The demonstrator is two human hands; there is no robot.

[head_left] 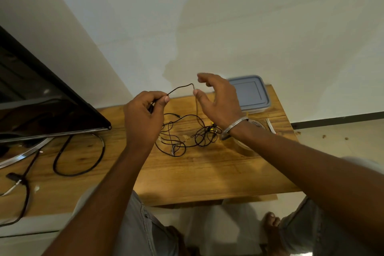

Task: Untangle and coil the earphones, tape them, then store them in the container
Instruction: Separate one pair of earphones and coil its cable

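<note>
Got the earphones point(204, 133) heaped at 7 o'clock of the lidded container point(249, 93), one strand pinched in the left hand point(145, 114), merely touching the thumb of the spread right hand point(220, 102). Hold that pinch firm, work slack loose gently, no yanking knots tight.

Center frame: a person's left hand point(145, 113) pinches an earphone cord point(180, 87) that arcs across to the thumb of the right hand point(221, 100), whose fingers are spread. The rest of the cord lies tangled on the wooden desk point(207, 172). A lidded container point(252, 93) sits right of the hands, and a screen point(47, 114) stands at left.
</note>
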